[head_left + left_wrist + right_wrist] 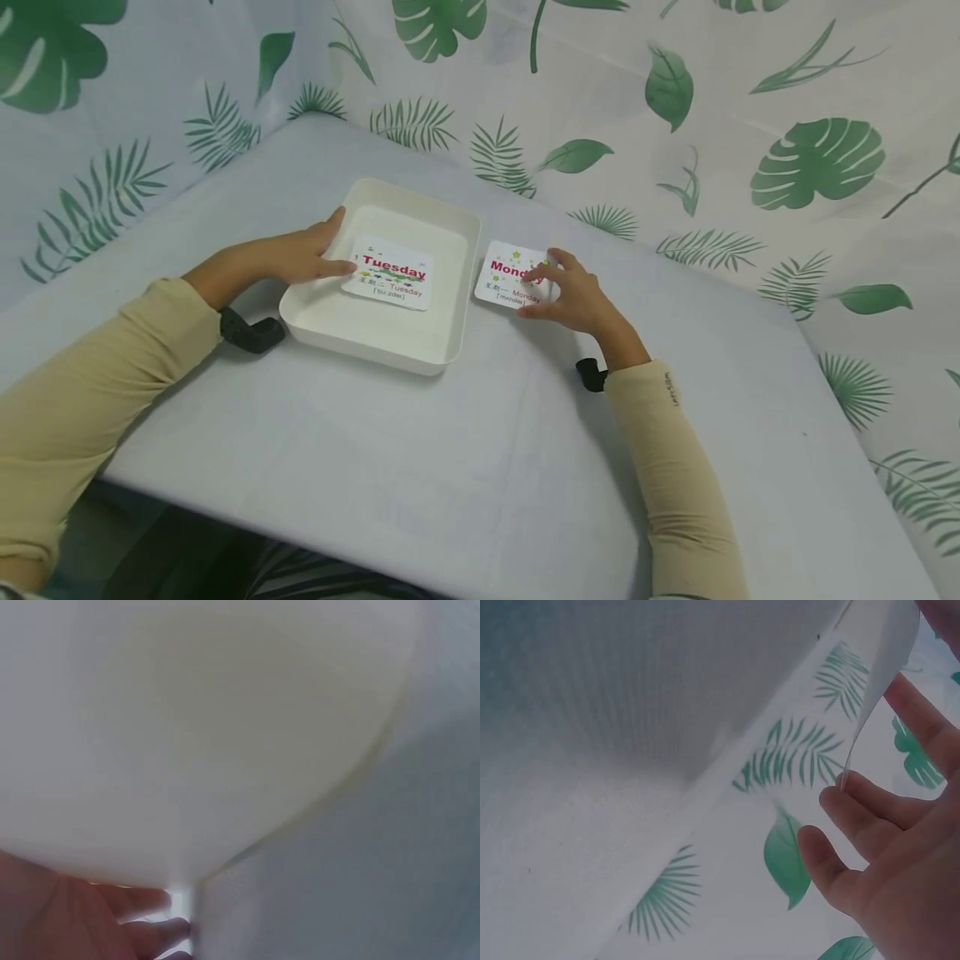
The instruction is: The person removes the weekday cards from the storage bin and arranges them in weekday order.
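The left wrist view is mostly filled by the outer wall of a white tray (225, 735), bounded at right by a curved edge. At lower left, the left hand (82, 922) is partly covered by it. At right, a greyish tabletop (360, 877) is darkened by soft shadow.

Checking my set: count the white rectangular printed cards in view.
2: the Tuesday card lies inside the white rectangular tray; the right hand holds the Monday card beside the tray. More could hide underneath.
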Tool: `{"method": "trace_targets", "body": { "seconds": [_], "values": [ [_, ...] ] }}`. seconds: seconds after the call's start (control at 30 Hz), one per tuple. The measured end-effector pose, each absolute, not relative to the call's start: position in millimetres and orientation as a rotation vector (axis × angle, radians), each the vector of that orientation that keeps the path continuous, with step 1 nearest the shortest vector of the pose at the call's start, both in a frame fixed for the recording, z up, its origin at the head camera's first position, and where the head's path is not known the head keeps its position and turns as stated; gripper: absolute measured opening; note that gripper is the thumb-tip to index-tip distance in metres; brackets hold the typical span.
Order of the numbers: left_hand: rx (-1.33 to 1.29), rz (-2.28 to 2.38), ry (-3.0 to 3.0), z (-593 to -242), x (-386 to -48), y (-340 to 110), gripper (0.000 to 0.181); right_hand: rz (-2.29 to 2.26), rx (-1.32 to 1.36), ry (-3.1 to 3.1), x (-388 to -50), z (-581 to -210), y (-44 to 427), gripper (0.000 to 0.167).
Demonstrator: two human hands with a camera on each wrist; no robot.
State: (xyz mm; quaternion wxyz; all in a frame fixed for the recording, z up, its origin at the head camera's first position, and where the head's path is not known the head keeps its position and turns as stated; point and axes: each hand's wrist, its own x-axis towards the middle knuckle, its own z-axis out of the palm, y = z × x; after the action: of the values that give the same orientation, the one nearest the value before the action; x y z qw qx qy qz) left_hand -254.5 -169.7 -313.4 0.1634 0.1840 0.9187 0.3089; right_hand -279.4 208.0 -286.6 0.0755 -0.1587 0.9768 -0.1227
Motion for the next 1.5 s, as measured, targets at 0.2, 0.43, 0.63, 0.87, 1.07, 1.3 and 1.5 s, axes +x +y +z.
{"method": "trace_targets", "body": {
  "seconds": [0.2, 0.43, 0.63, 0.87, 1.07, 1.3, 1.5],
  "values": [
    [0.528, 0.892, 2.623, -312, -256, -172, 0.091, -0.329, -0.473, 2.878, -282, -285, 202, 0.057],
    [0.541, 0.890, 2.618, -313, -256, -177, 0.091, -0.295, -0.477, 2.836, -288, -287, 194, 0.059],
    [0.529, 0.879, 2.598, -317, -255, -174, 0.090, -0.251, -0.419, 2.762, -292, -292, 193, 0.061],
    [0.508, 0.875, 2.616, -320, -255, -170, 0.091, -0.278, -0.425, 2.720, -296, -299, 196, 0.058],
    [0.517, 0.854, 2.595, -324, -251, -167, 0.092, -0.229, -0.461, 2.657, -294, -307, 201, 0.061],
    [0.497, 0.835, 2.615, -315, -253, -169, 0.092, -0.252, -0.475, 2.652, -298, -303, 200, 0.062],
    [0.512, 0.853, 2.626, -308, -253, -171, 0.091, -0.218, -0.471, 2.686, -301, -296, 196, 0.062]
  ]
}}
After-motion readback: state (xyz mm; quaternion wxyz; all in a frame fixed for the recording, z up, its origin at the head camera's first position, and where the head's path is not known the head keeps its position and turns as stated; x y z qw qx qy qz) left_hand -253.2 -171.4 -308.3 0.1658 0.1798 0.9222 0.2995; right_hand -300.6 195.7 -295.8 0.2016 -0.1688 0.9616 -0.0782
